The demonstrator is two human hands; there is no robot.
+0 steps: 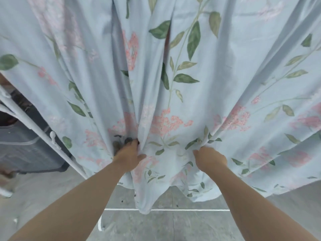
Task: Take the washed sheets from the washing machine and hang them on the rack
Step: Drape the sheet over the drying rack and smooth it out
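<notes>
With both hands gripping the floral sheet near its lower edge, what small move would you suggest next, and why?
Probably draw the hands apart sideways. The left hand and right hand each grip a bunched fold of the floral sheet, which hangs by the white rack frame in deep pleats converging toward the hands. Spreading it should flatten the fabric for drying.

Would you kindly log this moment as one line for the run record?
phase: hanging | sheet: draped, bunched | left hand: grips fold | right hand: grips fold | rack: at left
</notes>
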